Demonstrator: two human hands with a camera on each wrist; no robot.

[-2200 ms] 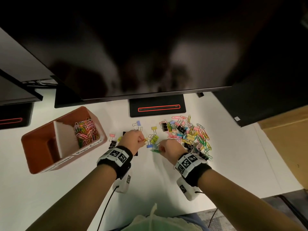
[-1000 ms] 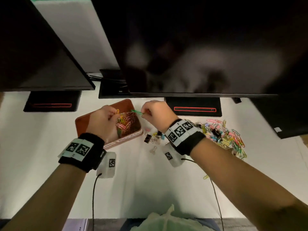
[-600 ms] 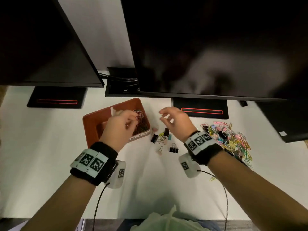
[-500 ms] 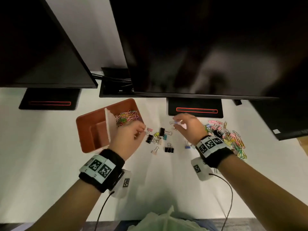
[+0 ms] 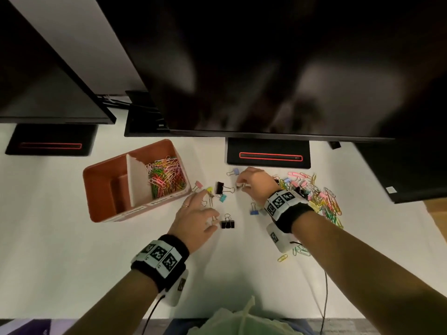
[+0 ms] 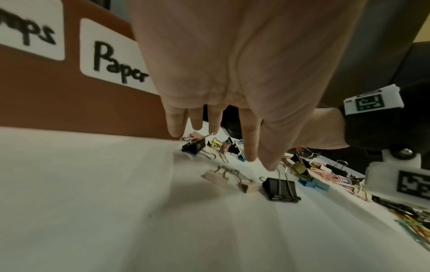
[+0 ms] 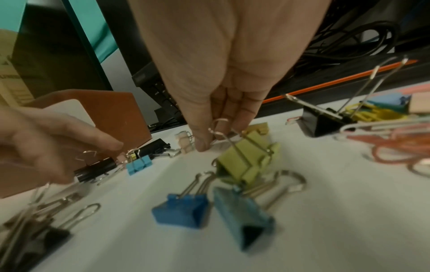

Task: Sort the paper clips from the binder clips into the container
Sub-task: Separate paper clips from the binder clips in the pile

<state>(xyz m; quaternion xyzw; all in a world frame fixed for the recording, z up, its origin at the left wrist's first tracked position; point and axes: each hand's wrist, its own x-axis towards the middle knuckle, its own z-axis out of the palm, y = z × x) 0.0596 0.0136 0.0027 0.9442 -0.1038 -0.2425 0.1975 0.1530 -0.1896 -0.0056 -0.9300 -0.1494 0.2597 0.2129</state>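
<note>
A brown container stands at the left, and its right compartment holds coloured paper clips. Its front wall carries a label reading "Paper". Loose binder clips lie between the container and a mixed pile of clips. My left hand hovers open, its fingers straight above a black binder clip. My right hand pinches the wire handle of a yellow-green binder clip, which is tilted. A blue binder clip lies in front of it.
Large dark monitors hang over the far half of the white table. Their black stands sit just behind the clips. A few stray paper clips lie under my right wrist. The table's near edge runs along the bottom.
Both hands came back from over the container to the loose binder clips. The left hand has opened its fingers. The right hand now pinches a binder clip's handle.
</note>
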